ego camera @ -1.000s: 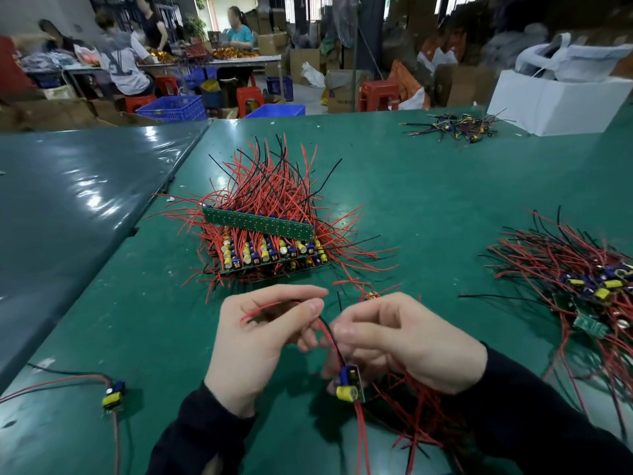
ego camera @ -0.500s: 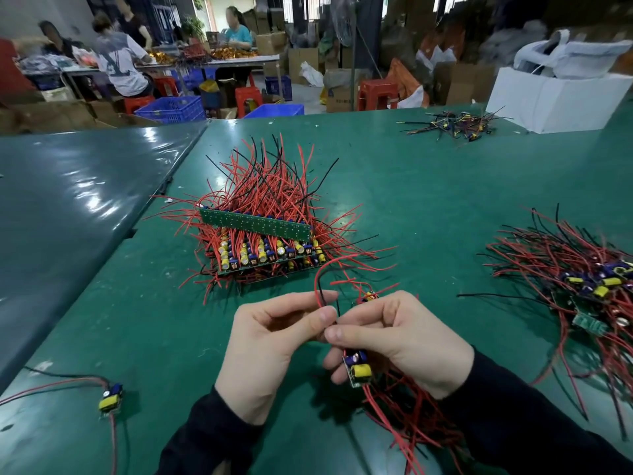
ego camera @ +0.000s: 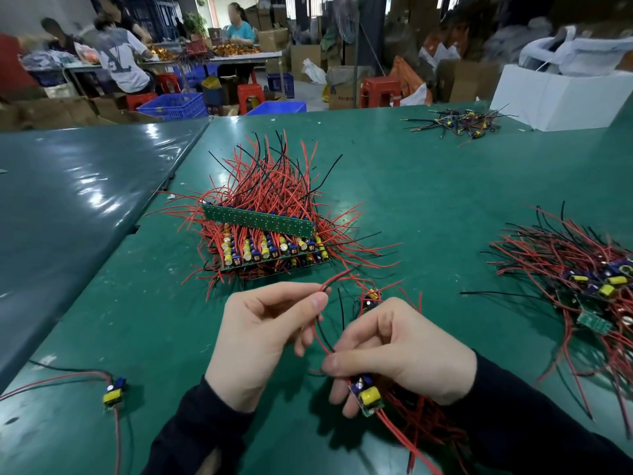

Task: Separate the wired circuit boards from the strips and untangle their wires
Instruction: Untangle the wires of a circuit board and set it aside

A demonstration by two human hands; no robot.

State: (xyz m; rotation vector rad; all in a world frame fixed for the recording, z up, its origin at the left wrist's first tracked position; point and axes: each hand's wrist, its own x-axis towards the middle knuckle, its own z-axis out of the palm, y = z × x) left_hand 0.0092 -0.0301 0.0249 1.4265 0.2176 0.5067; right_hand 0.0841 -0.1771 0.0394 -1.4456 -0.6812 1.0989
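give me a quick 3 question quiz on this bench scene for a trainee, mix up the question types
1. True or false: the right hand holds a small circuit board with a yellow part on it.
2. What does the left hand pinch: A) a red wire B) a screwdriver C) a blue crate
3. Fill in: the stack of unseparated strips lies ___ the hands, farther up the green table.

Key
1. true
2. A
3. beyond; a lone separated board lies near the left table edge.
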